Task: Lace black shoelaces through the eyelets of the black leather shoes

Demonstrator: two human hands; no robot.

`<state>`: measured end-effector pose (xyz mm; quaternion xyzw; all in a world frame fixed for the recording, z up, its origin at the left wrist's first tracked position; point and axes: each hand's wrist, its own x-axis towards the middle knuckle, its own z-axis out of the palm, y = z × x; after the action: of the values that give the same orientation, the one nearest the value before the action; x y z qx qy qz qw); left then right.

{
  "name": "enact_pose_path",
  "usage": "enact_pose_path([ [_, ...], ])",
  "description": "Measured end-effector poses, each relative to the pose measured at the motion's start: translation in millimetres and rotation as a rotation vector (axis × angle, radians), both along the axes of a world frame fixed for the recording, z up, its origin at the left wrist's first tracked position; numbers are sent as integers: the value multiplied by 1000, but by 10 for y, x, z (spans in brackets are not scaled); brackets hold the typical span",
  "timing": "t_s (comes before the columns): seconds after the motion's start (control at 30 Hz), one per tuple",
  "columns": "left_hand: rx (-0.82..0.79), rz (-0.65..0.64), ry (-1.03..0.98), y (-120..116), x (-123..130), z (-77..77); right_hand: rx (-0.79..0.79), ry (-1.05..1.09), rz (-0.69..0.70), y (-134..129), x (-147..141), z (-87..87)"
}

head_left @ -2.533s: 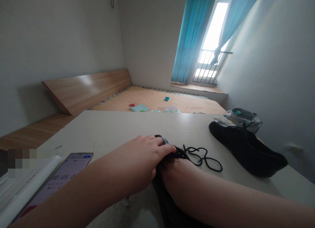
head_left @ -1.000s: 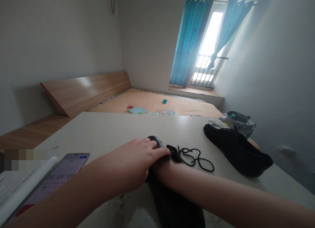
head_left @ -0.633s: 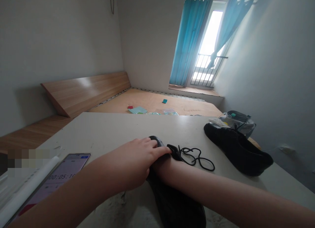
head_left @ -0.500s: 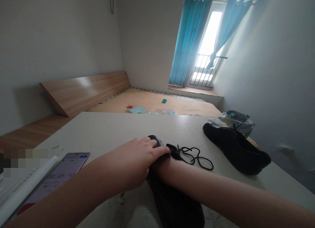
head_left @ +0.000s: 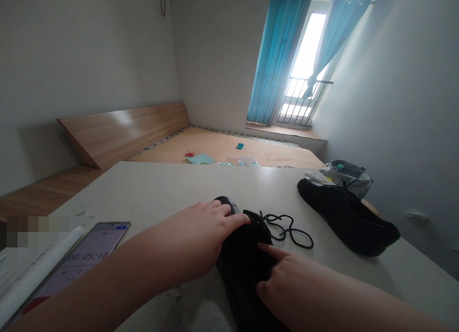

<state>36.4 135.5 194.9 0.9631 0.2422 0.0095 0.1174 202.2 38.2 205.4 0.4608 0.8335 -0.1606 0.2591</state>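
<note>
A black lace-up shoe [head_left: 244, 274] lies on the white table in front of me, its toe pointing away. My left hand [head_left: 211, 227] is closed over its front part, with the index finger hooked at the raised tongue [head_left: 260, 224]. A loose black shoelace [head_left: 290, 231] curls on the tabletop to the right of the tongue. At the shoe's right side, my right hand [head_left: 283, 279] grips around the opening, index finger stretched toward the tongue and thumb lower down. Its other fingers are curled and partly hidden.
A second black shoe [head_left: 347, 217] stands at the table's right edge, beside a grey bag [head_left: 347, 172]. A phone showing a timer [head_left: 89, 255] and a white rolled item [head_left: 43, 274] lie at left. Behind the table [head_left: 161, 184] is a bed [head_left: 215, 138] with small packets.
My right hand has drawn back from beneath the left hand and now rests at the shoe's right side. The tongue shows more; my left hand stays almost in place.
</note>
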Motion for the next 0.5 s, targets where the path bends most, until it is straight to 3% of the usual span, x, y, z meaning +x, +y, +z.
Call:
enact_pose_path([
  [0.1,1,0,-2,-15,1,15,3,-29,41,54,-21,-39],
  [0.33,38,-10,-22,-31,28,42,-5,-4,192,134,29,144],
  [0.5,104,-67,-70,-132,143,51,52,231,57,40,134,39],
])
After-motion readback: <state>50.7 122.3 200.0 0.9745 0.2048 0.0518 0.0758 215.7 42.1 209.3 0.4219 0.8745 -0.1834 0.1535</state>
